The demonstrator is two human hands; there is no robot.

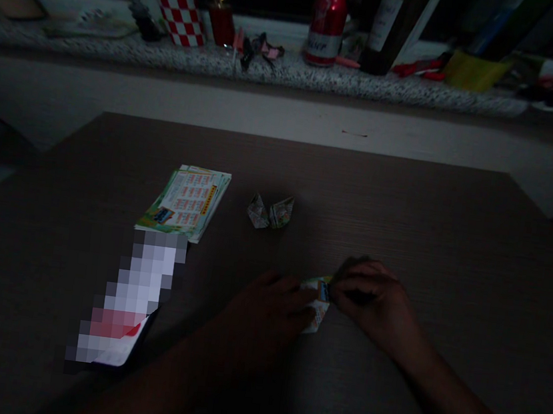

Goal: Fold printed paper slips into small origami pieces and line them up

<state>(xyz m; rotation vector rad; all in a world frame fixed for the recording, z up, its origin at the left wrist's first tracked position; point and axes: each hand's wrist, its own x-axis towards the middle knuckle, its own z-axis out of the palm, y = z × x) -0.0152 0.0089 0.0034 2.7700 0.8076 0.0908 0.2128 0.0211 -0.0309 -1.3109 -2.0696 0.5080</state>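
A small folded paper (316,316), printed white, yellow and blue, lies on the table between my two hands. My left hand (271,307) comes over it from the left, its fingers holding the paper against the tabletop; its thumb is hidden. At the paper's upper right corner, my right hand (371,296) is closed in a pinch, thumb and fingertips together on the edge. Farther off stand two small folded paper pieces (281,212), side by side with pointed tips. To their left sits a stack of printed calendar cards (186,203).
A lit phone (121,346), mostly blurred out, lies on the wooden table (407,209) left of my hands. Along the speckled windowsill (273,72) behind stand a red can (325,28), a dark bottle (386,32), a checkered red-and-white container (175,0) and small clutter. The light is dim.
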